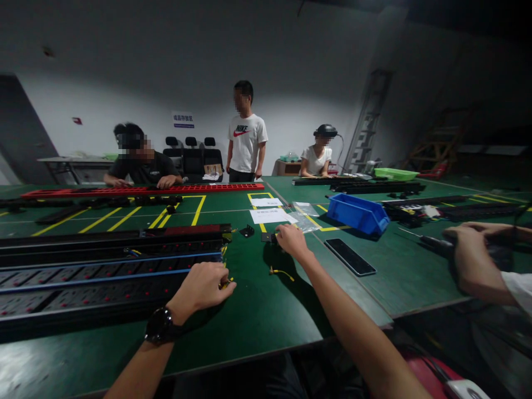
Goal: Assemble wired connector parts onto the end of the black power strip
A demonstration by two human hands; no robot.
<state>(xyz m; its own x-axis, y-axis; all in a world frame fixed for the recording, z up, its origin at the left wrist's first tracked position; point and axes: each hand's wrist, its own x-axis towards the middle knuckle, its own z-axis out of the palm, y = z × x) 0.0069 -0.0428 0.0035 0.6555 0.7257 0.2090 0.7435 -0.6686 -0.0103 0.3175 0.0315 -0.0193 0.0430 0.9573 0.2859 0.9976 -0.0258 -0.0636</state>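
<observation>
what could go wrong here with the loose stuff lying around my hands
The short yellow wire lies loose on the table near the right hand, so a sleeve-free forearm could perhaps brush it away.
The phone lies beside that same forearm and might get bumped.
The watch on the left wrist sits close to the long black strips and might scrape them.

Workshop: long green worktable (249,321), yellow marking lines (198,209), blue parts bin (357,215), several people at work.
</observation>
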